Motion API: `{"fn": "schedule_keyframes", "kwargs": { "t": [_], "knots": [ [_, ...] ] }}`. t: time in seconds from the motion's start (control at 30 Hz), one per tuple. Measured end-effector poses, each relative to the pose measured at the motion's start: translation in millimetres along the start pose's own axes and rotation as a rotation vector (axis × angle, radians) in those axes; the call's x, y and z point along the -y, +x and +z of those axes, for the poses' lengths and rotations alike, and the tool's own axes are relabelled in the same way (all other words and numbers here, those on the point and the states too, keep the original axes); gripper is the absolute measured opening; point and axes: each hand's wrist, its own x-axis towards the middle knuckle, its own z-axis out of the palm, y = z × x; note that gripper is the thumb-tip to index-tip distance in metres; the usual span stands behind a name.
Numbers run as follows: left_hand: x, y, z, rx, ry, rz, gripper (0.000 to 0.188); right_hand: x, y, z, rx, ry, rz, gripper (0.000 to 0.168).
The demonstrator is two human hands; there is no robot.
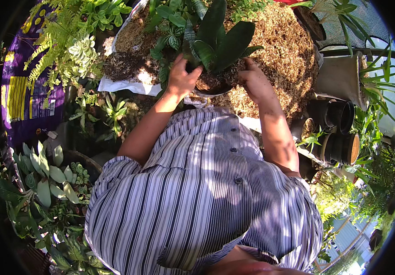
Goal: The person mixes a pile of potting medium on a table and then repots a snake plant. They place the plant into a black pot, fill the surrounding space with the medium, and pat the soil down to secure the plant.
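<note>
A snake plant [218, 44] with broad dark green leaves rises from a round dark pot [214, 92] in front of my body. Potting mix shows inside the pot's near rim. My left hand [182, 77] is at the left of the leaf bases, thumb and forefinger spread around them, its fingertips partly hidden by foliage. On the other side, my right hand [255, 80] has bent fingers touching the mix by the pot's right edge, with soil on the skin. Whether either hand grips anything cannot be made out.
A heap of brown, chaffy growing medium [283, 44] lies around the pot on a white sheet [128, 86]. At right are black pots [341, 117] and a grey grow bag [336, 79]. Ferns [51, 44], a purple printed sack [32, 103] and leafy plants [42, 172] crowd the left.
</note>
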Motion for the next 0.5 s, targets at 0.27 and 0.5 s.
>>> {"fn": "schedule_keyframes", "kwargs": {
  "t": [0.27, 0.5],
  "knots": [
    [0.9, -1.9, -4.4, 0.011, 0.090, -0.037, 0.027, 7.9, -22.5, 22.3, -0.061, -0.608, -0.168, 0.073],
    [11.4, -2.3, 0.0, 0.017, 0.014, -0.097, 0.026, -1.0, -12.8, -2.1, -0.117, -0.341, -0.243, 0.065]
  ]
}}
